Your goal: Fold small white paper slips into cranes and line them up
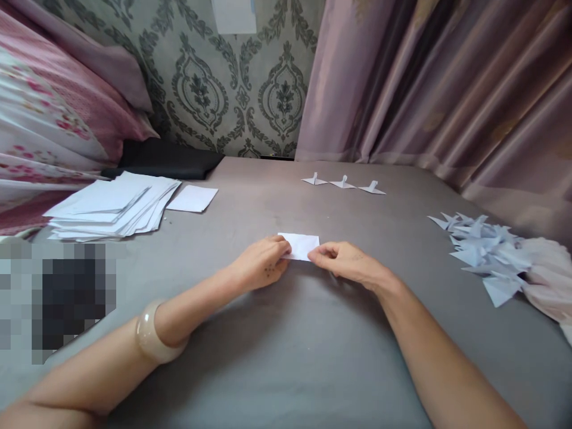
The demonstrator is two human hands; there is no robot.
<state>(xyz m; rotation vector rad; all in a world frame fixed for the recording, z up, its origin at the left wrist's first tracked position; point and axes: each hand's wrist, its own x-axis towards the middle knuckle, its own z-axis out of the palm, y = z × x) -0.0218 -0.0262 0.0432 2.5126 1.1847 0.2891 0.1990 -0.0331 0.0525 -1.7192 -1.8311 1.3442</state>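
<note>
Grip of both hands: left hand [264, 262] closed on the left end, right hand [346, 260] pinching the lower right corner, of a small white paper rectangle [302, 245], near the middle of the grey cloth-covered surface [286, 357]. Folding of this piece seems at an early stage. Beyond, three winged white paper figures [344, 183] stand in a row; at right, a heap of pointed white paper pieces [487, 245] appears finished. At left, a stack of flat white paper sheets [100, 199] seems unworked.
</note>
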